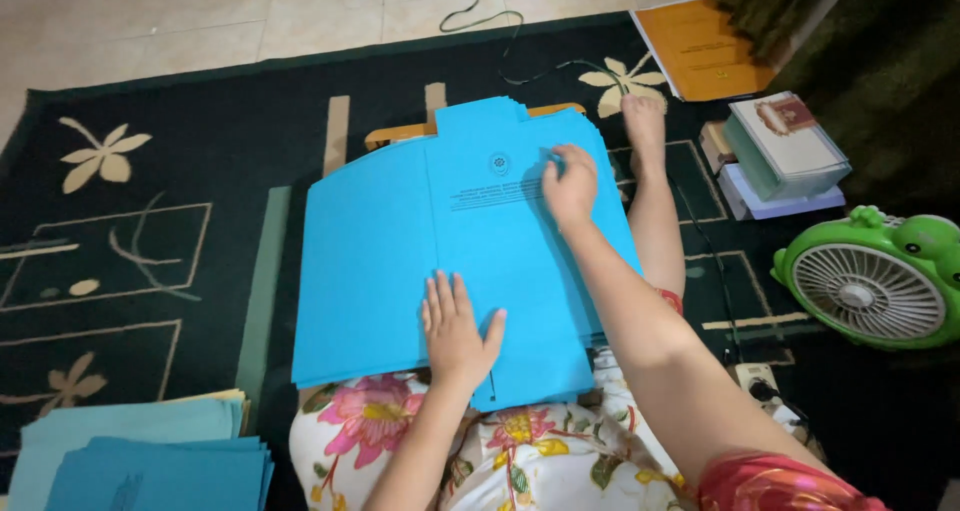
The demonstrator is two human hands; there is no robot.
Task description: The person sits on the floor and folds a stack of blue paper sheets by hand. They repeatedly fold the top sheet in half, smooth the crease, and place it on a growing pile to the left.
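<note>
A stack of bright blue paper folders (390, 261) lies over my lap and a small wooden stand, opened flat with a dark emblem and printed lines on the top sheet. My left hand (458, 329) rests flat on the near part of the top folder, fingers spread. My right hand (570, 183) presses down near the folder's far right edge, fingers curled on the paper. My bare foot (643, 121) sticks out beyond the stack on the dark carpet.
Another pile of blue folders (150, 461) sits at the lower left. An orange booklet (705, 49) and stacked white paper packs (785, 151) lie at the upper right. A green frog-shaped fan (875, 281) stands at right. A cable (470, 11) runs across the tiled floor.
</note>
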